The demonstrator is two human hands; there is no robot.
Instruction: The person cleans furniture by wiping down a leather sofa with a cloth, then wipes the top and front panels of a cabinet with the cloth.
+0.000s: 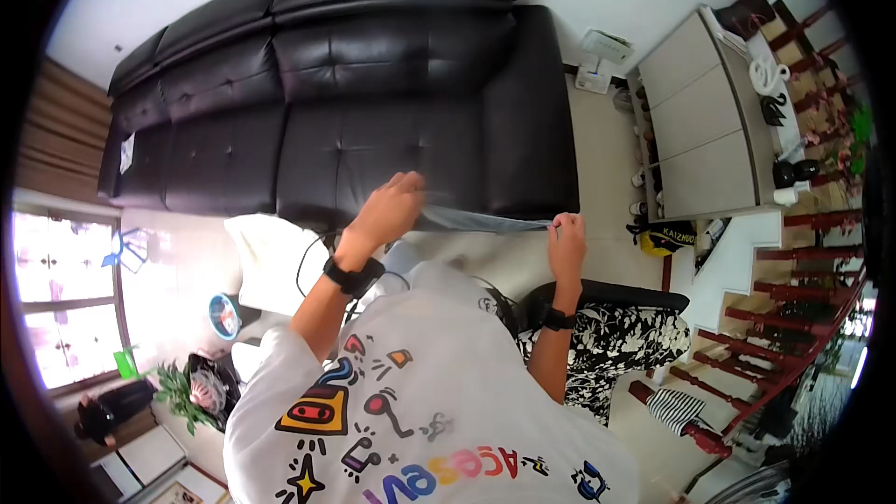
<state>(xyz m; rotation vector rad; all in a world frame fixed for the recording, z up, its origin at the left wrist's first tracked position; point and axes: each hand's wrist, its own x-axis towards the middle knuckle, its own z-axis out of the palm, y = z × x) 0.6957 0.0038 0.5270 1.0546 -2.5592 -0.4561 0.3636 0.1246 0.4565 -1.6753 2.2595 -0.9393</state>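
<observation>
A thin grey-blue cloth is pulled taut between my two hands, in front of the sofa's front edge. My left hand is closed on its left end, knuckles up, with the fingertips hidden. At the other end, my right hand pinches a corner between thumb and fingers. The cloth hangs as a narrow, slightly sagging strip, so its full shape does not show. Each wrist wears a black band.
A long black leather sofa spans the space ahead. To the right stand a grey cabinet and a staircase with red railings. A patterned black-and-white seat is near my right arm. A blue basin lies left.
</observation>
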